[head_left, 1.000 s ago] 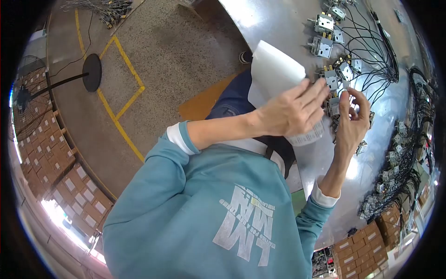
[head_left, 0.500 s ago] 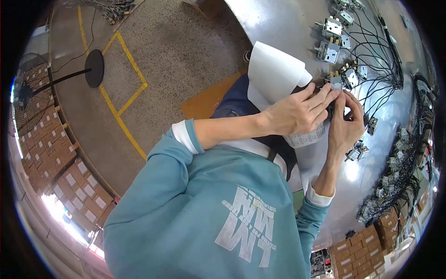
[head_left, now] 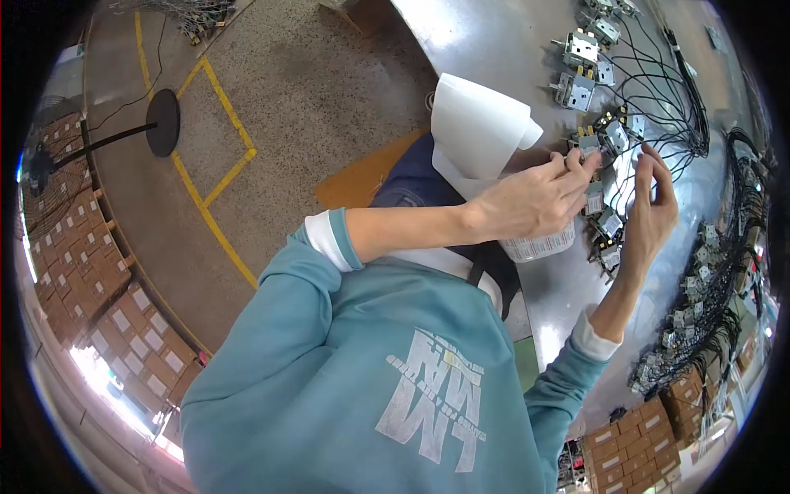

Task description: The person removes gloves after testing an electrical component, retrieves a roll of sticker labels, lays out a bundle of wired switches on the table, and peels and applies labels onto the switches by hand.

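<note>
My left hand (head_left: 535, 200) reaches over a sheet of labels, its bent fingertips pressed together beside a small metal switch part (head_left: 585, 143); what they pinch is hidden. Away to the right, my right hand (head_left: 654, 216) is raised above the table with its fingers apart and nothing visible between them. White backing paper (head_left: 477, 123) curls up beyond my left wrist, and a printed label strip (head_left: 541, 246) shows below that hand. More metal parts (head_left: 609, 222) with black wires lie between the hands.
On the metal table (head_left: 461, 33), wired switch parts (head_left: 581, 49) stand at the top and a long black cable bundle (head_left: 728, 272) runs down the right side. A fan base (head_left: 164, 122) and stacked cartons (head_left: 144, 333) are on the left.
My right hand has moved right, away from my left hand, and its fingers have opened. Metal parts between the hands have come into view. My left hand stays beside the switch part.
</note>
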The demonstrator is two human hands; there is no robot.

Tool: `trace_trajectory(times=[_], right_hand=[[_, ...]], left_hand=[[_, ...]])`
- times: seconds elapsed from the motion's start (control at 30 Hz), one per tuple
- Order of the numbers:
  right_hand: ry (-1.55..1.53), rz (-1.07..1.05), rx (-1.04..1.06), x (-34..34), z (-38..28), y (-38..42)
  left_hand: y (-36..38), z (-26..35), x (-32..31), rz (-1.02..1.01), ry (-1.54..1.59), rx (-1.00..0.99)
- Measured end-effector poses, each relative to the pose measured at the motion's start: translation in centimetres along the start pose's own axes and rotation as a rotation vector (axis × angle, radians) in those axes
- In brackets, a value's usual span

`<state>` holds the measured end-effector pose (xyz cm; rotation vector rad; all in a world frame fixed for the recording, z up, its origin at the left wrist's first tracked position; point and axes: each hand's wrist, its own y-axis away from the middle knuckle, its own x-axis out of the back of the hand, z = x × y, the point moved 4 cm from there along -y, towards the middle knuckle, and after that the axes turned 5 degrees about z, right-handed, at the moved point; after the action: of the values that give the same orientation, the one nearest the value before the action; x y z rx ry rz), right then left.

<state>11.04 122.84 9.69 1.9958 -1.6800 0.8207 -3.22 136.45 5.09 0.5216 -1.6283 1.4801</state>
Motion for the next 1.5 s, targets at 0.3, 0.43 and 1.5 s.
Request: trace_trajectory(times=[0.3, 0.43, 1.5], right_hand=[[0.043, -0.148, 0.051, -1.6, 1.1, -2.6], [0.073, -0.126, 0.065, -1.9, 0.7, -2.6], [0.165, -0.044, 0.096, -0.6, 0.6, -4.8]], left_hand=[[0.1, 0.3, 0.0, -0.005, 0.037, 0.031], [0.0, 0.4, 0.0, -0.008, 0.065, 0.051], [0.5, 0.4, 0.5, -0.020, -0.009, 0.004]])
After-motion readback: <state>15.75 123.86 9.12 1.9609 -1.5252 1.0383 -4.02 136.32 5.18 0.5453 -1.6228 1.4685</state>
